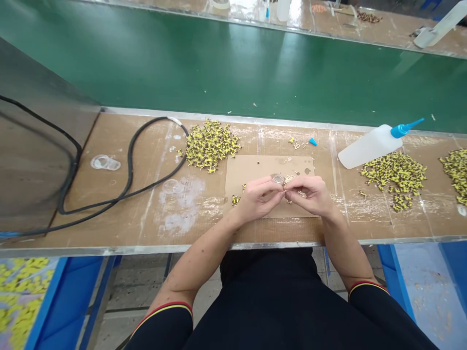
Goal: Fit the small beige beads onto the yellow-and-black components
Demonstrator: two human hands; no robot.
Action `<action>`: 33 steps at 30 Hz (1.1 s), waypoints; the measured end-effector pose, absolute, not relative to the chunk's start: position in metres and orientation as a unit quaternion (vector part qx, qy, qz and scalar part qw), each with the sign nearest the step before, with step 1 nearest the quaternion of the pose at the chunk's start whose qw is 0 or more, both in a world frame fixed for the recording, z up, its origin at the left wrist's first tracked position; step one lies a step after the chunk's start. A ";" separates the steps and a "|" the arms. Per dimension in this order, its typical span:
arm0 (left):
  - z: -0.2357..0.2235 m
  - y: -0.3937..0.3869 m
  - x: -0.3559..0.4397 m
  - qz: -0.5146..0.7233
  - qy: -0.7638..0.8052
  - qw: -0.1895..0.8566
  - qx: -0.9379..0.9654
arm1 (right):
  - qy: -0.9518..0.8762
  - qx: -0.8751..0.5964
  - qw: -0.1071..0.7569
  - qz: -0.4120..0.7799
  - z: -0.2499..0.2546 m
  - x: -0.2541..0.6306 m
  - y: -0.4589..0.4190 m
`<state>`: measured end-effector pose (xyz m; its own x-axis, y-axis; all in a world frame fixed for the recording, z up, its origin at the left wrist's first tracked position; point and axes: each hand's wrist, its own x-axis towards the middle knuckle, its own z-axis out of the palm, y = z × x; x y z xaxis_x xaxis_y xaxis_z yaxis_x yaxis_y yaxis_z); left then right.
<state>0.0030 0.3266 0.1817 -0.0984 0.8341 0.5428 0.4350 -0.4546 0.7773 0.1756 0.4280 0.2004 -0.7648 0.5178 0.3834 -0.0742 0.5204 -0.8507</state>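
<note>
Brown cardboard covers the workbench [204, 233] before me, with a green conveyor belt [233, 63] on the far side. Above a card sheet [270, 167], my left hand [257, 199] and right hand [310, 194] meet, fingers pinched closed right at a small clear plastic cup [278, 179] (whether they actually have hold of it, I can't tell). Off to the right lies a heap of yellow-and-brown parts [394, 180], near a glue bottle [370, 146].

My black top [270, 301] is inspected first: its sleeves [164, 325] are finished at each cuff [368, 287] with a red band and thin yellow line. Forearms [204, 257], left hand [257, 199] and right hand [310, 194] are bare.
</note>
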 end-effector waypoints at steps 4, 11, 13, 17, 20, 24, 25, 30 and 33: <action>0.184 0.326 0.004 0.595 0.469 0.231 0.611 | -0.804 -0.137 0.354 0.458 0.198 0.171 0.424; 0.178 0.328 0.007 0.609 0.471 0.282 0.572 | -0.812 -0.133 0.407 0.396 0.197 0.168 0.422; 0.177 0.329 0.007 0.611 0.467 0.293 0.568 | -0.820 -0.125 0.412 0.377 0.197 0.168 0.421; 0.177 0.328 0.005 0.596 0.473 0.309 0.571 | -0.832 -0.112 0.419 0.346 0.196 0.167 0.421; 0.176 0.328 0.005 0.592 0.472 0.318 0.570 | -0.837 -0.106 0.419 0.337 0.196 0.166 0.421; 0.174 0.329 0.004 0.617 0.469 0.369 0.513 | -0.846 -0.131 0.405 0.321 0.198 0.169 0.426; 0.173 0.330 0.002 0.639 0.457 0.389 0.480 | -0.850 -0.146 0.400 0.309 0.198 0.171 0.429; 0.180 0.337 -0.012 0.770 0.403 0.410 0.277 | -0.881 -0.246 0.316 0.251 0.189 0.177 0.445; 0.186 0.340 -0.018 0.792 0.416 0.381 0.233 | -0.891 -0.286 0.263 0.236 0.182 0.177 0.449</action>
